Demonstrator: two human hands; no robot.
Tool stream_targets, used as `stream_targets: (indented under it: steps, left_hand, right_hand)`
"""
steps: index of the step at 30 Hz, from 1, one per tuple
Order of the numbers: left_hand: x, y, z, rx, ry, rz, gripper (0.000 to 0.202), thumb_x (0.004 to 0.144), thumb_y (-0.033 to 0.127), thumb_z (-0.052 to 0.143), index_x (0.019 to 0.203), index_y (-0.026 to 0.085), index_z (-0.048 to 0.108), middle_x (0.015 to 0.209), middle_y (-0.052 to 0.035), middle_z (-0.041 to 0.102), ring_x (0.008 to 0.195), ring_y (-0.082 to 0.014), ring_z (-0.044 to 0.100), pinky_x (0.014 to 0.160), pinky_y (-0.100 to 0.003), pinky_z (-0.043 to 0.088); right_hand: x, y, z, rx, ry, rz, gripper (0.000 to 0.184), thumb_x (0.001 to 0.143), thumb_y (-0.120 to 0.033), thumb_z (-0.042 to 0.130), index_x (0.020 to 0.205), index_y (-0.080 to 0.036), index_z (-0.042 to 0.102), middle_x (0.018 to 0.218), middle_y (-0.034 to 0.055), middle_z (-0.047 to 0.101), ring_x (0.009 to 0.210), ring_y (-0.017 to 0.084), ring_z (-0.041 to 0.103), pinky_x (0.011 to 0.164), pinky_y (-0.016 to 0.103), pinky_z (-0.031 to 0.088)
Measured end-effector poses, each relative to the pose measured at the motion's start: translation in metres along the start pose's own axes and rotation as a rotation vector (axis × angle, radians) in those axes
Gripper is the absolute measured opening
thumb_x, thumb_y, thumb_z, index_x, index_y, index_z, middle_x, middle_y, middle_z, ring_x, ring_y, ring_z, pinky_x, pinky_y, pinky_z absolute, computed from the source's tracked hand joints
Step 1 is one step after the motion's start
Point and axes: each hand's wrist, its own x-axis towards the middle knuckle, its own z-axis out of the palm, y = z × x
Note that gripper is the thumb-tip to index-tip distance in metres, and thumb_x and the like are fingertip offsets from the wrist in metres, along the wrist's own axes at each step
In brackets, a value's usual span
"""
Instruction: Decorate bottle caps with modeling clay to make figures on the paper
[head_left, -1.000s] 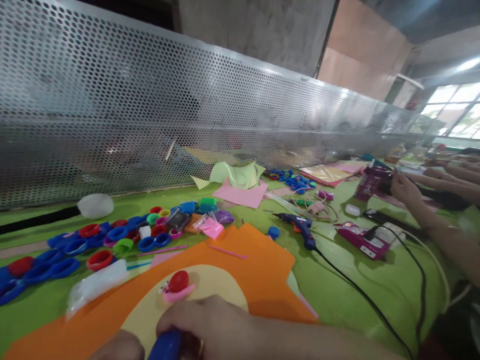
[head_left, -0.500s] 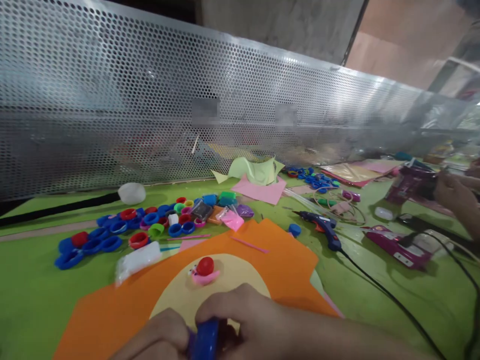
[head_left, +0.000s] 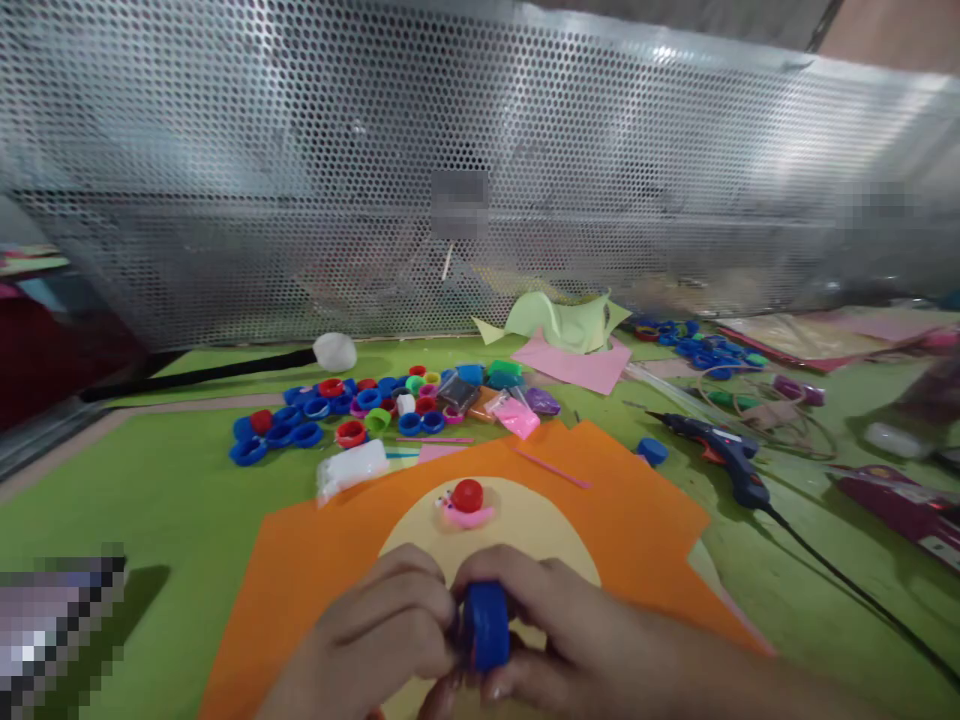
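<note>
Both my hands meet low in the middle of the view around a blue bottle cap (head_left: 486, 625) held on edge. My left hand (head_left: 375, 640) pinches it from the left and my right hand (head_left: 570, 640) from the right, fingers curled. They hover over a pale yellow paper disc (head_left: 525, 530) lying on orange paper sheets (head_left: 630, 500). On the disc, just beyond my hands, sits a small pink figure with a red cap (head_left: 466, 502) on top.
A scatter of blue, red and green caps (head_left: 330, 415) lies behind the orange paper, with a white clay packet (head_left: 351, 468) and coloured clay packets (head_left: 516, 412). A blue glue gun (head_left: 720, 458) with a black cord lies to the right. A perforated metal screen (head_left: 450, 150) closes the back.
The view has swung left and down, so another person's hands at the right have left the picture. My hands and the blue cap have risen into fuller view.
</note>
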Motion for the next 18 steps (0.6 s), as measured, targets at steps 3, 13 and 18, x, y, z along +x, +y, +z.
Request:
stream_targets:
  steps: [3,13,18]
  left_hand:
    - [0.003,0.004,-0.005,-0.023,-0.025,-0.048,0.025,0.069,-0.002,0.049,0.076,0.022,0.052,0.069,0.0035,0.058,0.066,-0.0090,0.057,0.060,-0.014,0.047]
    - [-0.004,0.013,0.001,-0.190,0.094,-0.368,0.015,0.067,0.019,0.070,0.074,0.029,0.061,0.073,0.0047,0.048,0.064,-0.0090,0.052,0.059,-0.015,0.044]
    - [-0.003,0.014,0.001,-0.290,0.104,-0.463,0.014,0.065,0.020,0.072,0.069,0.028,0.061,0.074,0.0044,0.049,0.065,-0.0096,0.050,0.060,-0.016,0.043]
  right_hand:
    - [-0.001,-0.003,-0.003,-0.003,0.009,-0.017,0.032,0.084,-0.033,0.052,0.109,-0.015,0.041,0.091,0.0079,0.056,0.077,0.014,0.052,0.070,0.024,0.043]
    - [-0.002,-0.009,0.001,-0.044,-0.070,0.129,0.030,0.083,-0.035,0.053,0.104,-0.018,0.042,0.088,0.0076,0.060,0.073,0.015,0.056,0.063,0.023,0.044]
    - [-0.001,-0.014,0.000,-0.173,-0.051,0.173,0.033,0.080,-0.037,0.055,0.105,-0.017,0.045,0.086,0.0074,0.062,0.069,0.016,0.057,0.057,0.023,0.043]
